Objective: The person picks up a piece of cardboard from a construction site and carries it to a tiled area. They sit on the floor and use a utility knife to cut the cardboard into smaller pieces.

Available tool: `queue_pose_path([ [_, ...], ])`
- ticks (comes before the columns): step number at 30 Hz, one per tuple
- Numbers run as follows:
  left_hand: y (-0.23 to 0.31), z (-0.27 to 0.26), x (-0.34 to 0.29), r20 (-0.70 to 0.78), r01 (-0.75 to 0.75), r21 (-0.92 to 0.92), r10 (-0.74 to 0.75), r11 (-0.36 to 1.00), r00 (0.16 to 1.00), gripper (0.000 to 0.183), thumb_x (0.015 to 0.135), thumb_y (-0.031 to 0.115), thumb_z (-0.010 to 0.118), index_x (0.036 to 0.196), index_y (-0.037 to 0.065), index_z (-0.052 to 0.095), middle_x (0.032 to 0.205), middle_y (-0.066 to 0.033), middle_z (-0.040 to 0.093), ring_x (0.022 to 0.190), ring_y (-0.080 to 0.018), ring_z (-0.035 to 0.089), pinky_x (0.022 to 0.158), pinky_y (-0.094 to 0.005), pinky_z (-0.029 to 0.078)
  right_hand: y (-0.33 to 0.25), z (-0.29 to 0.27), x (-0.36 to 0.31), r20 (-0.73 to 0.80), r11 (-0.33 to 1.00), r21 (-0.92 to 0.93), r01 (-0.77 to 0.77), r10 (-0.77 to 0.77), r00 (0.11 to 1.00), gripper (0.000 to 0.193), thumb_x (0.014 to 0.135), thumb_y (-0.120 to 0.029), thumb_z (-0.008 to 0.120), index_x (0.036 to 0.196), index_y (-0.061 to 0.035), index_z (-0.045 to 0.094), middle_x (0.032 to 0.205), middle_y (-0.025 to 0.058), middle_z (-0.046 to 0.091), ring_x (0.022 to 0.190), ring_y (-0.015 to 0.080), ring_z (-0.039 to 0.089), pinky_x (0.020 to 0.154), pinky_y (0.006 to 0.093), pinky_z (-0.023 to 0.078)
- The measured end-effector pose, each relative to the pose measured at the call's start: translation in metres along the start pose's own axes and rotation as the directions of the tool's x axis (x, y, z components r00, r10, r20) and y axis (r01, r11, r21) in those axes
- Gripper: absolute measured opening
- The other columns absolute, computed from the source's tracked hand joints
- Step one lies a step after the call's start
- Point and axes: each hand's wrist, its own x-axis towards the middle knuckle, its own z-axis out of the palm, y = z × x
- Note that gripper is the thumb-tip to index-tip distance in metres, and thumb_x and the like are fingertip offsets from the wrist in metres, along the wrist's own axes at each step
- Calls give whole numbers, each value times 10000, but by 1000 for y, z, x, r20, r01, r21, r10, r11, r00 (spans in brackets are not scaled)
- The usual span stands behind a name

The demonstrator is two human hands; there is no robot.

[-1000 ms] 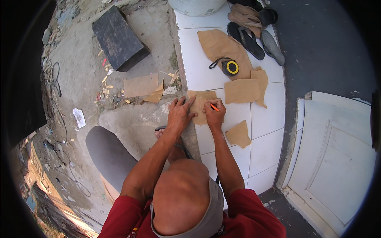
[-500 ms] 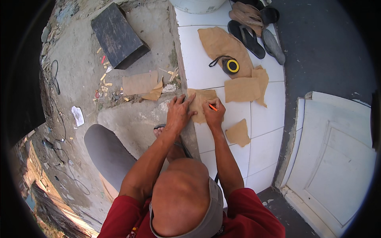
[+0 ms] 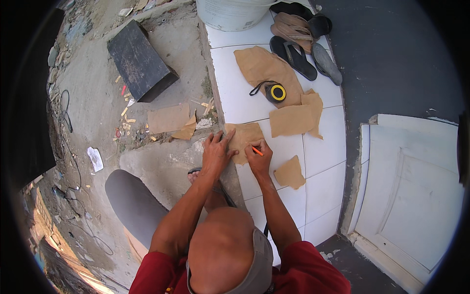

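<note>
A tan, leather-like piece (image 3: 241, 133) lies on the white tiles at their left edge. My left hand (image 3: 215, 156) rests on its left side, fingers spread and pressed down. In the fingers of my right hand (image 3: 260, 160) is a slim orange pen (image 3: 257, 151), held low over the right part of the piece. Its tip is hidden or too small to make out. To the right lie a rectangular tan piece (image 3: 291, 121) and a smaller irregular one (image 3: 290, 173). Beyond them, a black and yellow tape measure (image 3: 275, 93) sits on a larger tan sheet (image 3: 259, 63).
Sandals (image 3: 293, 56) and a white bucket (image 3: 232, 14) stand at the far end of the tiles. A dark box-like block (image 3: 139, 59) and a flat tan piece (image 3: 169, 118) lie on the rough ground at left. A white door (image 3: 411, 191) is at right.
The view has shifted, so the scene sits lower in the picture. My right hand with the pen has come slightly nearer to me along the piece; my left hand stays pressed on it.
</note>
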Motion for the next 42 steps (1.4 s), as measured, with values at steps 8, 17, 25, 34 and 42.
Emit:
queue_pose_path([
  [8, -7, 7, 8, -54, -47, -62, 43, 997, 998, 913, 830, 333, 916, 1640, 252, 503, 1535, -185, 607, 1426, -489, 516, 1226, -540, 404, 6, 10, 7, 39, 998, -34, 43, -42, 998, 142, 884, 2, 772, 905, -20, 633, 776, 70, 701, 678, 118, 647, 622, 327, 528],
  [17, -9, 9, 2, -100, -97, -17, 95, 995, 991, 841, 882, 338, 880, 1634, 267, 509, 1515, -200, 619, 1395, -503, 535, 1191, -561, 428, 12, 14, 17, -20, 997, 76, 30, -28, 999, 132, 899, -7, 771, 893, -16, 640, 781, 57, 703, 688, 106, 650, 627, 311, 536],
  [25, -11, 8, 6, -69, -64, -17, 63, 998, 996, 808, 904, 356, 859, 1634, 310, 515, 1516, -196, 624, 1393, -516, 535, 1167, -575, 449, -6, 10, 13, 21, 995, 100, 7, -9, 1000, 171, 912, -35, 790, 879, -14, 623, 762, 59, 712, 671, 98, 647, 625, 309, 543],
  [34, -4, 3, 9, -53, -21, 8, 22, 1000, 998, 801, 899, 364, 858, 1627, 320, 526, 1516, -178, 628, 1394, -504, 538, 1145, -556, 479, 14, 16, 14, 73, 998, 65, 2, -6, 997, 184, 925, -65, 788, 880, -5, 620, 728, 77, 708, 656, 114, 650, 613, 331, 537],
  [42, 3, -4, 6, -20, 22, 12, -22, 1000, 1000, 802, 898, 379, 855, 1624, 279, 528, 1506, -175, 634, 1415, -482, 540, 1202, -531, 440, 13, 13, 9, 102, 986, 153, -63, 48, 994, 170, 913, -57, 791, 887, -10, 630, 748, 80, 719, 665, 106, 655, 610, 312, 526],
])
